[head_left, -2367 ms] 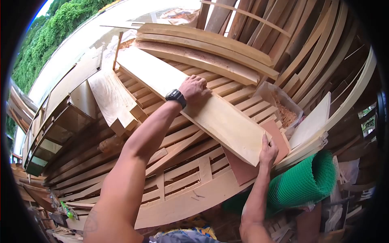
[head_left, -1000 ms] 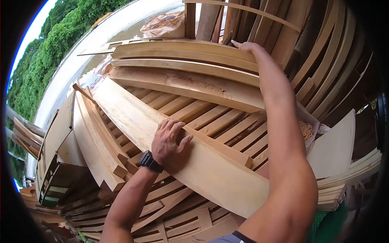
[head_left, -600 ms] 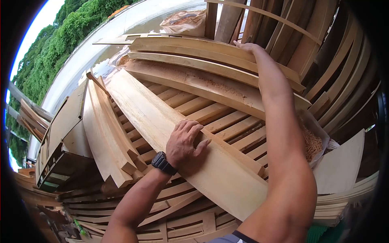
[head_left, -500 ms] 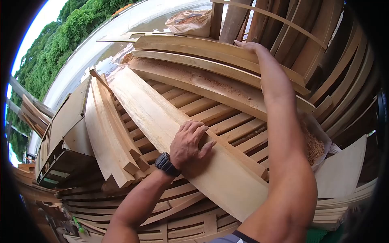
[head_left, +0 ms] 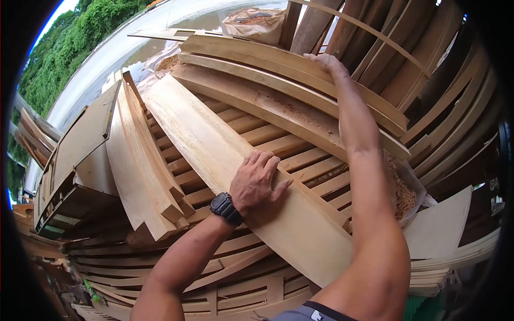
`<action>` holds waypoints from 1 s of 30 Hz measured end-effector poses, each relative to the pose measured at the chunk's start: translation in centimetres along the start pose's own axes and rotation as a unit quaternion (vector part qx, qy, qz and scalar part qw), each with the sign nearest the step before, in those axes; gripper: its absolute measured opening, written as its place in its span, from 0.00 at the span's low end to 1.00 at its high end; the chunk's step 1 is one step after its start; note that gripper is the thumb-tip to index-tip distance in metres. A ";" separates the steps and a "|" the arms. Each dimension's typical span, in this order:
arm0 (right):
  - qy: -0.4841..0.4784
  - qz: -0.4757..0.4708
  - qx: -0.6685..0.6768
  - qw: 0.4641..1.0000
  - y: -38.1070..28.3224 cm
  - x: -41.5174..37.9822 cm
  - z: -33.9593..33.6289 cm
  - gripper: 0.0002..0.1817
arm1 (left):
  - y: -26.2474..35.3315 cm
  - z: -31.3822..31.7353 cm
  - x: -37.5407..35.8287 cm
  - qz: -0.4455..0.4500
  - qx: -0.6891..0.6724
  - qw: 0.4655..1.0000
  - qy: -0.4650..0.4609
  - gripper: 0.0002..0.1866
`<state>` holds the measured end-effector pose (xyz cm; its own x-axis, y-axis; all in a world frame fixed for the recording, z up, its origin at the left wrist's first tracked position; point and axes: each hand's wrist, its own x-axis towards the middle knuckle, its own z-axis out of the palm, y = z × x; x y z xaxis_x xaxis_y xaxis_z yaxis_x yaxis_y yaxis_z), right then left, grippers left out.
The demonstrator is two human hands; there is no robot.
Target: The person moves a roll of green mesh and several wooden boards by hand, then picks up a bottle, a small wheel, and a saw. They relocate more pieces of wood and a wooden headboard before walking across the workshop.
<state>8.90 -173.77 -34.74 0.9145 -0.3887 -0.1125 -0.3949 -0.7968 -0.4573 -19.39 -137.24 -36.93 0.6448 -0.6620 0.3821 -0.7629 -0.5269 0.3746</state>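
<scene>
A wide pale board (head_left: 206, 144) lies slantwise over wooden slats (head_left: 286, 144), with the left hand (head_left: 256, 184) spread open on it, palm down, above a black watch (head_left: 226, 207). Beyond, the right hand (head_left: 327, 62) touches 1 long plank's (head_left: 257, 55) upper edge; whether it grips, I cannot tell. Farther off are a sack (head_left: 267, 32) of shavings, then greenery (head_left: 96, 37).

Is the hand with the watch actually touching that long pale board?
Touching. The head view shows the left hand lying spread on the board, with no gap visible beneath it.
</scene>
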 end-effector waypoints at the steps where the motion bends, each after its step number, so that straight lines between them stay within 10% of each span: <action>1: 0.007 -0.007 -0.018 1.000 -0.7 -2.2 -0.8 0.49 | 0.0 0.1 -0.1 -0.001 0.007 1.000 0.001 0.26; 8: 0.039 -0.014 -0.073 0.996 -3.3 -7.9 -2.0 0.46 | -1.2 0.5 2.8 -0.033 -0.028 0.999 0.026 0.25; 14: 0.092 -0.011 -0.112 0.989 -4.0 -10.9 -0.6 0.48 | -5.7 -0.9 22.9 0.030 0.033 0.975 0.217 0.19; 18: 0.204 -0.046 -0.124 0.970 -3.5 -12.2 1.3 0.44 | -9.6 -0.4 32.6 -0.023 0.044 0.995 0.083 0.25; 20: 0.135 -0.035 -0.126 0.982 -3.9 -13.0 0.0 0.41 | -16.5 5.0 35.1 -0.036 0.081 0.996 0.019 0.27; 22: 0.131 -0.020 -0.122 0.984 -3.5 -13.6 -0.9 0.37 | -15.7 5.4 33.4 0.156 0.273 0.948 0.045 0.26; 25: 0.026 -0.053 -0.121 0.991 -3.3 -10.1 -3.5 0.40 | -13.0 4.1 32.4 0.003 0.163 0.986 0.022 0.21; 30: -0.142 -0.047 0.016 0.989 5.9 4.9 -4.2 0.45 | -13.6 4.6 31.8 0.021 0.154 0.985 0.069 0.23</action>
<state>10.71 -182.31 -34.31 0.9371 -0.1638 -0.3083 -0.3073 -0.8062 -0.5055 11.29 -153.55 -33.79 0.5969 -0.6182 0.5114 -0.7526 -0.6523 0.0900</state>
